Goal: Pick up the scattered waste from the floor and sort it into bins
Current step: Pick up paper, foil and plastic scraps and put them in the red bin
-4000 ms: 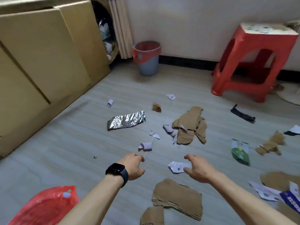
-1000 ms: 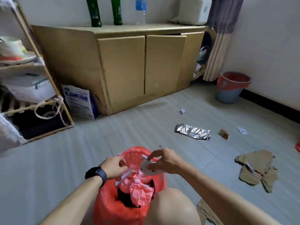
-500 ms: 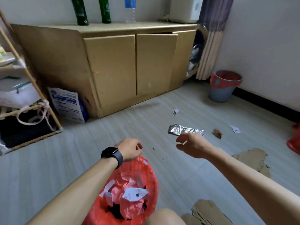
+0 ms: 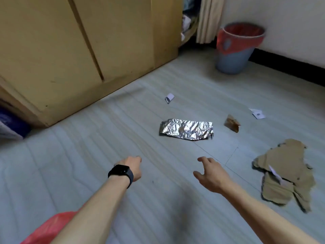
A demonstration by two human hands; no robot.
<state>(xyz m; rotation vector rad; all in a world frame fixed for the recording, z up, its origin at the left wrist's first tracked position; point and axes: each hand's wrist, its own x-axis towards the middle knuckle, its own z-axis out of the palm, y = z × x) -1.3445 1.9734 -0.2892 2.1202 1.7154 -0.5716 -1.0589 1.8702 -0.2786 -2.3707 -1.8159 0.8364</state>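
A crumpled sheet of silver foil [image 4: 186,129] lies on the grey floor ahead of both hands. My left hand [image 4: 132,167], with a black watch on the wrist, hovers low over the floor with loosely curled fingers and holds nothing. My right hand [image 4: 210,174] reaches forward, fingers relaxed and spread, empty, short of the foil. A small folded white paper [image 4: 169,98] lies beyond the foil. A brown scrap [image 4: 232,123] and a white paper bit [image 4: 257,113] lie to the right. Torn cardboard pieces [image 4: 284,171] sit at the right. The red plastic bag [image 4: 51,229] shows at the bottom left under my left arm.
A yellow wooden cabinet [image 4: 84,46] fills the upper left. A blue bin lined with red plastic [image 4: 235,50] stands by the wall at the back right, next to a curtain [image 4: 207,18]. A blue and white package [image 4: 10,127] leans at the far left.
Both hands have left the red bag, which now holds the white paper pieces, and moved forward toward the foil. The view has swung down and closer to the floor.
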